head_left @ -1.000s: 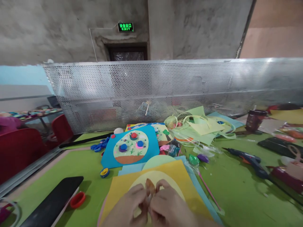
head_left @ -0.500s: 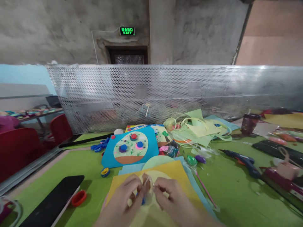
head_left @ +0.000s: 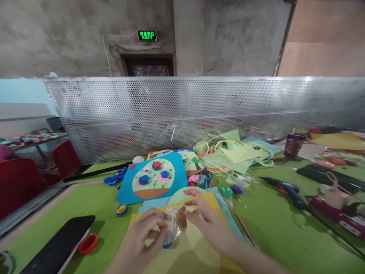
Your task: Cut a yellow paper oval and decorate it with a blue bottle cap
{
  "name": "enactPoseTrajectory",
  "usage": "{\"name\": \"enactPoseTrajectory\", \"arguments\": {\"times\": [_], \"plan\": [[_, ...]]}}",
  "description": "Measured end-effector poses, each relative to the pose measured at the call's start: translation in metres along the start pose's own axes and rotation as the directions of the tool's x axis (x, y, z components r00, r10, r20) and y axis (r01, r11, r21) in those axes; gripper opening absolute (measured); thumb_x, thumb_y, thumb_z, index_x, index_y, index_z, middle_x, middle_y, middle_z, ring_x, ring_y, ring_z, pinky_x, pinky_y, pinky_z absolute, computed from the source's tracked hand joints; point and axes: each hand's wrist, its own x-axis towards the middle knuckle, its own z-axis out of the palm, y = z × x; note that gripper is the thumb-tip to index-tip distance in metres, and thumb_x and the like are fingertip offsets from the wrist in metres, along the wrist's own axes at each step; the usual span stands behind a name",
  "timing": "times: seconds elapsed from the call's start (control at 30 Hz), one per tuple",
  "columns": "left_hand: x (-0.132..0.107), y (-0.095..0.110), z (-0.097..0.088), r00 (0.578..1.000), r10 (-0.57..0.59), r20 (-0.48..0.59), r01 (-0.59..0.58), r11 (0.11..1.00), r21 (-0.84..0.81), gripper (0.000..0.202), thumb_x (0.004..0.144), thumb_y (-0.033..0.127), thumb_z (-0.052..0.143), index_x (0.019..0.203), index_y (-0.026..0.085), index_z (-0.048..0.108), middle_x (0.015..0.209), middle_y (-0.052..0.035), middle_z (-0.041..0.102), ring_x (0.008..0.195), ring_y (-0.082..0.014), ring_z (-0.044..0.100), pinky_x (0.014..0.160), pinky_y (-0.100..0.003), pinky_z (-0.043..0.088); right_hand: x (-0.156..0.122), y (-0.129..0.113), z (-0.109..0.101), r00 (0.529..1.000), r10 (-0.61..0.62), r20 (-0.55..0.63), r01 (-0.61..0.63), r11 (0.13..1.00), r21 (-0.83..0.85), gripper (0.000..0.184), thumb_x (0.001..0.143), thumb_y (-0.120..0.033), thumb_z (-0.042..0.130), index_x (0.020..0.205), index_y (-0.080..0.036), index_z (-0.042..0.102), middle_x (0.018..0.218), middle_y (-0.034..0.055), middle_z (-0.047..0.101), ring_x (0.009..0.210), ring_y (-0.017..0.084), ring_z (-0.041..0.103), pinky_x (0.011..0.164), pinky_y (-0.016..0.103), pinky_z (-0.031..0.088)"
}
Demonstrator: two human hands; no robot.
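My left hand (head_left: 149,232) pinches a crumpled clear plastic wrapper (head_left: 172,220) between thumb and fingers. A brown lump of modelling clay (head_left: 181,218) shows at the wrapper's right side. My right hand (head_left: 203,219) has its fingers apart, the tips right beside the clay; whether they touch it I cannot tell. Just under the wrapper shows a small blue round piece (head_left: 167,243), partly hidden by my left fingers. Below both hands lie a pale yellow cut paper shape (head_left: 196,253) and a yellow sheet (head_left: 212,201), stacked over light blue paper.
A blue clay-decorated picture (head_left: 154,177) lies ahead. To the left are a black phone (head_left: 58,243), a red ring (head_left: 88,243) and blue scissors (head_left: 115,177). On the right lie wrapped clay lumps (head_left: 227,191), a glue gun (head_left: 285,190) and a cup (head_left: 294,145). Paper scraps (head_left: 236,152) pile behind.
My right hand has let go of the wrapper and its fingers have spread. The brown clay now shows more plainly at the wrapper's opening. The camera view has shifted slightly right.
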Motion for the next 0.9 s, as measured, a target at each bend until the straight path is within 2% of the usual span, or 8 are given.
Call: {"name": "enactPoseTrajectory", "arguments": {"times": [0.07, 0.13, 0.27, 0.43, 0.53, 0.6, 0.77, 0.9], "plan": [[0.003, -0.002, -0.006, 1.000, -0.004, -0.014, 0.005, 0.999, 0.048, 0.018, 0.084, 0.024, 0.044, 0.072, 0.021, 0.057, 0.080, -0.0017, 0.058, 0.067, -0.0131, 0.062, 0.058, -0.019, 0.052, 0.006, 0.001, -0.003, 0.993, 0.039, 0.110, -0.050, 0.994, 0.100, 0.037, 0.074, -0.034, 0.052, 0.107, -0.019, 0.044, 0.104, 0.0102, 0.054, 0.080, 0.021, 0.058, 0.067, 0.038, 0.050], [0.006, -0.005, -0.011, 0.998, -0.021, -0.056, 0.026, 0.996, 0.088, 0.019, 0.083, 0.026, 0.046, 0.070, 0.021, 0.057, 0.079, -0.0017, 0.060, 0.067, -0.0143, 0.062, 0.057, -0.020, 0.052, 0.009, 0.003, -0.005, 0.987, 0.063, 0.148, -0.084, 0.986, 0.142, 0.031, 0.068, -0.033, 0.058, 0.095, -0.018, 0.051, 0.089, 0.0063, 0.059, 0.064, 0.017, 0.058, 0.059, 0.032, 0.050], [0.008, -0.011, -0.014, 0.992, -0.035, -0.119, 0.053, 0.987, 0.150, 0.022, 0.083, 0.028, 0.049, 0.064, 0.021, 0.055, 0.073, -0.0012, 0.060, 0.064, -0.0160, 0.061, 0.055, -0.024, 0.052, 0.010, 0.010, -0.007, 0.994, 0.098, 0.045, -0.103, 0.987, 0.125, 0.037, 0.063, -0.025, 0.066, 0.097, -0.018, 0.055, 0.088, 0.0040, 0.057, 0.069, 0.017, 0.055, 0.060, 0.029, 0.046], [0.006, -0.013, -0.008, 0.979, 0.029, -0.200, 0.007, 0.984, 0.178, 0.008, 0.081, 0.030, 0.054, 0.080, 0.023, 0.058, 0.095, -0.0050, 0.062, 0.075, -0.0189, 0.064, 0.065, -0.031, 0.057, 0.009, 0.012, -0.003, 0.994, 0.098, 0.052, -0.104, 0.986, 0.128, 0.023, 0.064, -0.024, 0.062, 0.086, -0.018, 0.058, 0.081, 0.0030, 0.056, 0.067, 0.017, 0.052, 0.059, 0.029, 0.043], [0.006, -0.013, -0.009, 0.976, 0.108, -0.187, -0.072, 0.979, 0.188, 0.015, 0.081, 0.028, 0.053, 0.076, 0.026, 0.067, 0.108, -0.0064, 0.065, 0.100, -0.0255, 0.062, 0.078, -0.036, 0.055, 0.010, 0.009, -0.001, 0.990, 0.083, 0.115, -0.104, 0.976, 0.190, 0.023, 0.071, -0.036, 0.059, 0.083, -0.017, 0.054, 0.067, -0.0012, 0.054, 0.052, 0.012, 0.048, 0.053, 0.027, 0.039], [0.006, -0.014, -0.010, 0.974, 0.146, -0.176, -0.115, 0.978, 0.176, 0.020, 0.083, 0.028, 0.052, 0.083, 0.029, 0.072, 0.116, -0.0076, 0.064, 0.109, -0.0272, 0.059, 0.083, -0.038, 0.054, 0.010, 0.009, 0.000, 0.986, 0.071, 0.150, -0.105, 0.967, 0.232, 0.030, 0.074, -0.045, 0.059, 0.081, -0.017, 0.053, 0.060, -0.0029, 0.053, 0.049, 0.011, 0.047, 0.052, 0.027, 0.038], [0.005, -0.020, -0.007, 0.991, 0.132, -0.024, -0.126, 0.975, 0.182, 0.024, 0.084, 0.031, 0.055, 0.103, 0.033, 0.069, 0.136, -0.0083, 0.050, 0.118, -0.0307, 0.053, 0.091, -0.044, 0.049, 0.011, 0.014, 0.002, 0.981, 0.094, 0.173, -0.148, 0.930, 0.336, 0.037, 0.062, -0.047, 0.075, 0.075, -0.016, 0.059, 0.060, -0.0025, 0.056, 0.051, 0.010, 0.048, 0.053, 0.025, 0.038], [0.004, -0.020, -0.003, 0.988, 0.148, 0.036, -0.152, 0.976, 0.154, 0.025, 0.082, 0.025, 0.057, 0.103, 0.035, 0.069, 0.122, -0.0059, 0.063, 0.122, -0.0292, 0.048, 0.091, -0.042, 0.050, 0.010, 0.017, 0.004, 0.972, 0.144, 0.186, -0.209, 0.892, 0.402, 0.040, 0.052, -0.043, 0.082, 0.070, -0.014, 0.062, 0.056, -0.0011, 0.059, 0.047, 0.010, 0.049, 0.051, 0.024, 0.038]]}}
